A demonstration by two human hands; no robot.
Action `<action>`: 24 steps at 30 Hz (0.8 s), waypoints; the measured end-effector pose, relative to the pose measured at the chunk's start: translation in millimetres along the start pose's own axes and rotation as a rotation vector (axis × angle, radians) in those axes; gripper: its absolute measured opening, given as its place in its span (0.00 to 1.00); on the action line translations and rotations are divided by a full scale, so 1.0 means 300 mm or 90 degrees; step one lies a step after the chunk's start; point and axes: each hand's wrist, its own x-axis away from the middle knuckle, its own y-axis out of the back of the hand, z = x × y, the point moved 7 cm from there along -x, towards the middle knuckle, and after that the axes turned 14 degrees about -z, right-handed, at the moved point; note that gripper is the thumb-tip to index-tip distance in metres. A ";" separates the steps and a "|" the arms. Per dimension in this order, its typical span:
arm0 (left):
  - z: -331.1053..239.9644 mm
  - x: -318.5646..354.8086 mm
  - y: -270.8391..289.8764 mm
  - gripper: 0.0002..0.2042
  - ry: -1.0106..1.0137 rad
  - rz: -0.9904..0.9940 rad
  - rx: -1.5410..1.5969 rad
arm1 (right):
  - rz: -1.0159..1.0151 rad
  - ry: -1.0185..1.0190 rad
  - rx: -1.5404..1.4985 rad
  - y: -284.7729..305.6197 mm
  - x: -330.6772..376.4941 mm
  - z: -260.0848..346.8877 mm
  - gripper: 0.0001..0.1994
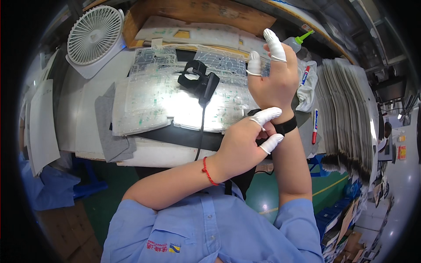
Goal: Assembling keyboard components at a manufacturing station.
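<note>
My left hand [237,147] reaches across to my right forearm, its thumb and index finger in white finger cots. Those fingers are closed on a black wrist strap [287,126] that goes round my right wrist. Raised over the right side of the table, my right hand [278,81] holds nothing. Its thumb and index finger, also in white cots, point up and apart; its other fingers are partly hidden. A black clamp-like device [202,83] with a cable lies on a stack of clear, green-marked plastic sheets [144,105] in front of me.
A white fan [96,35] stands at the far left, near a grey cloth [107,127]. To the right are a bottle with a green nozzle [293,44], a white cloth [309,94], a red-capped marker [315,127] and a tall stack of grey sheets [342,109]. A wooden ledge [210,15] borders the back.
</note>
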 end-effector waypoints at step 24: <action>0.131 0.051 -0.056 0.31 0.374 0.062 0.359 | -0.149 -1.030 -0.728 0.004 0.116 -0.204 0.15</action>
